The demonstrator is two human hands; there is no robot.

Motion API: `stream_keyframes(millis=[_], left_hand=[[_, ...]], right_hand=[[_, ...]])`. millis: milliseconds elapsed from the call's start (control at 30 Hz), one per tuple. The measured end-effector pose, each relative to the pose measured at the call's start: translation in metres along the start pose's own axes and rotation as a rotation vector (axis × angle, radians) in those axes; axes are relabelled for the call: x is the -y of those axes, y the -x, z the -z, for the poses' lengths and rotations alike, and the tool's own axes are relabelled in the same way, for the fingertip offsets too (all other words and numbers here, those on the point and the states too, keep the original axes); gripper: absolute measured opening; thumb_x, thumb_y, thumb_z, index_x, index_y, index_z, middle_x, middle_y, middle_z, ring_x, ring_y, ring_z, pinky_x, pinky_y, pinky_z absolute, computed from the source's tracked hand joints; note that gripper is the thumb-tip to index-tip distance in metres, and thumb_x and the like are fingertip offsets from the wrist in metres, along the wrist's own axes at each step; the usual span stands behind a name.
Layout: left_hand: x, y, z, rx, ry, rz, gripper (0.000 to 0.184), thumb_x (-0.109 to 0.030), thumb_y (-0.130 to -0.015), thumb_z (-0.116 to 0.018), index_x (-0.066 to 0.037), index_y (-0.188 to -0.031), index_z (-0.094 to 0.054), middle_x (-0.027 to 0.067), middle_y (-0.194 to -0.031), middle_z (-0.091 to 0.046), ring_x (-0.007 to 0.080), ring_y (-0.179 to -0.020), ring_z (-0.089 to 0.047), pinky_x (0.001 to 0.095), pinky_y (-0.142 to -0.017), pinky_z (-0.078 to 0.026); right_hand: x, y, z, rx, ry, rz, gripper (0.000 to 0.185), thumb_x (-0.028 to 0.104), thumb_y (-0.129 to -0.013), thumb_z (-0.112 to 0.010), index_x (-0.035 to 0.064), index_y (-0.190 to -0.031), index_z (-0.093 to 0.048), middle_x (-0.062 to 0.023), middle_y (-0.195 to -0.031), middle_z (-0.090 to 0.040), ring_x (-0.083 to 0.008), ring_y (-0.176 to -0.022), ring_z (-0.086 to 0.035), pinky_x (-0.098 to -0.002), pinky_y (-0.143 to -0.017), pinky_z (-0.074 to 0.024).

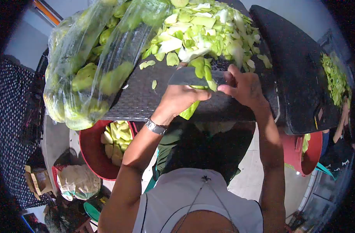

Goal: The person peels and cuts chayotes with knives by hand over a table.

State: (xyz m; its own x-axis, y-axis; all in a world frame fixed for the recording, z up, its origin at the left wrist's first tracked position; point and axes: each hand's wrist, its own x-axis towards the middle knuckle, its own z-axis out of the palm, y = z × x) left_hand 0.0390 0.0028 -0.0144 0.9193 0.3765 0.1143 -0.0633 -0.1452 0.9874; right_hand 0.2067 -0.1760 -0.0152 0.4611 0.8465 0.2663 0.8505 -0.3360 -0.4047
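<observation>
My left hand, with a metal band at its wrist, is closed around a long light-green fruit whose exact kind I cannot make out. The fruit's lower end sticks out below the fingers. My right hand is wrapped around the handle of a wide-bladed knife. The blade lies across the fruit, just above my left hand. Green peel strips hang over the blade. Just beyond my hands, a heap of green and whitish peelings covers the far part of the dark woven tabletop.
A clear plastic bag of green fruits bulges over the table's left side. Below stands a red tub holding pale peeled pieces. Another red tub is at right, near a dark chair. Another person's arm shows at far right.
</observation>
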Motion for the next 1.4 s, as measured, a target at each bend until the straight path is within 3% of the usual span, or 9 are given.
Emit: stream_keyframes(millis=[67, 300, 533, 733, 1033, 1100, 1167, 1300, 1400], left_hand=[[0.0, 0.0, -0.001, -0.025, 0.188, 0.128, 0.06, 0.004, -0.065, -0.083, -0.001, -0.119, -0.057, 0.0051, -0.109, -0.066, 0.0165, -0.1, -0.064, 0.033, -0.089, -0.053], [0.013, 0.008, 0.005, -0.004, 0.113, 0.157, 0.067, -0.002, -0.063, -0.086, 0.002, -0.122, -0.053, 0.0079, -0.109, -0.065, 0.0178, -0.102, -0.063, 0.0333, -0.092, -0.052], [-0.005, -0.003, 0.02, -0.04, -0.081, 0.102, 0.078, -0.004, -0.058, -0.089, 0.002, -0.126, -0.05, 0.0069, -0.111, -0.064, 0.0178, -0.101, -0.062, 0.0315, -0.093, -0.05], [0.025, -0.013, 0.019, -0.037, 0.133, 0.017, 0.076, -0.006, -0.057, -0.089, 0.001, -0.125, -0.053, 0.0067, -0.107, -0.066, 0.0189, -0.102, -0.064, 0.034, -0.092, -0.052], [0.002, -0.002, 0.021, -0.046, -0.541, -0.388, 0.081, -0.01, -0.057, -0.088, -0.004, -0.129, -0.052, 0.0081, -0.114, -0.067, 0.0241, -0.105, -0.066, 0.0356, -0.091, -0.053], [0.003, 0.0, 0.027, -0.058, -0.507, -0.265, 0.075, -0.016, -0.053, -0.088, -0.007, -0.121, -0.06, 0.0168, -0.112, -0.066, 0.0356, -0.1, -0.064, 0.0414, -0.091, -0.052], [-0.017, 0.008, 0.024, -0.05, -0.347, -0.308, 0.079, -0.016, -0.053, -0.09, -0.004, -0.123, -0.055, 0.0151, -0.11, -0.067, 0.0307, -0.1, -0.066, 0.0384, -0.092, -0.052], [-0.024, -0.007, 0.033, -0.054, 0.01, 0.111, 0.089, -0.006, -0.06, -0.091, -0.002, -0.138, -0.048, 0.0087, -0.12, -0.063, 0.0186, -0.109, -0.06, 0.0321, -0.096, -0.049], [-0.043, -0.011, 0.045, 0.008, 0.334, 0.002, 0.079, -0.001, -0.069, -0.086, 0.002, -0.137, -0.046, 0.0157, -0.12, -0.064, 0.0243, -0.104, -0.066, 0.0378, -0.094, -0.055]], right_hand=[[-0.004, -0.003, -0.004, 0.021, -0.017, 0.01, 0.062, 0.068, -0.08, -0.071, 0.0108, -0.097, -0.057, -0.0095, -0.07, -0.068, -0.0378, -0.069, -0.071, -0.0496, -0.064, -0.0551], [0.019, -0.023, -0.001, 0.089, -0.05, 0.066, 0.058, 0.062, -0.083, -0.073, 0.0074, -0.095, -0.057, -0.0117, -0.072, -0.068, -0.0362, -0.066, -0.07, -0.0497, -0.061, -0.0539], [-0.036, -0.032, -0.013, 0.145, -0.129, -0.157, 0.078, 0.073, -0.095, -0.045, -0.0005, -0.112, -0.063, -0.0275, -0.089, -0.069, -0.0433, -0.097, -0.068, -0.0502, -0.091, -0.0492], [0.031, -0.016, 0.022, 0.101, -0.261, -0.145, 0.064, 0.064, -0.093, -0.06, 0.0003, -0.097, -0.06, -0.0194, -0.079, -0.069, -0.0416, -0.08, -0.07, -0.049, -0.075, -0.0532], [0.05, -0.008, 0.037, 0.095, -0.132, 0.058, 0.058, 0.06, -0.087, -0.069, 0.0036, -0.092, -0.056, -0.0174, -0.073, -0.067, -0.0422, -0.076, -0.07, -0.0513, -0.068, -0.0538], [0.022, -0.011, 0.037, 0.071, -0.105, -0.028, 0.059, 0.061, -0.09, -0.065, 0.0021, -0.092, -0.057, -0.0196, -0.075, -0.067, -0.0435, -0.08, -0.07, -0.0524, -0.072, -0.053], [-0.023, -0.018, 0.033, 0.026, -0.101, -0.205, 0.062, 0.062, -0.093, -0.061, 0.0001, -0.092, -0.058, -0.0224, -0.079, -0.067, -0.0448, -0.085, -0.069, -0.0533, -0.076, -0.0519], [-0.049, -0.015, 0.024, -0.004, -0.185, -0.197, 0.062, 0.06, -0.098, -0.054, -0.0013, -0.097, -0.063, -0.0263, -0.088, -0.067, -0.046, -0.093, -0.067, -0.0527, -0.082, -0.0494], [-0.031, -0.016, 0.031, 0.026, -0.165, -0.311, 0.06, 0.057, -0.101, -0.052, -0.0012, -0.101, -0.065, -0.0273, -0.091, -0.067, -0.0455, -0.091, -0.066, -0.0516, -0.081, -0.0482]])
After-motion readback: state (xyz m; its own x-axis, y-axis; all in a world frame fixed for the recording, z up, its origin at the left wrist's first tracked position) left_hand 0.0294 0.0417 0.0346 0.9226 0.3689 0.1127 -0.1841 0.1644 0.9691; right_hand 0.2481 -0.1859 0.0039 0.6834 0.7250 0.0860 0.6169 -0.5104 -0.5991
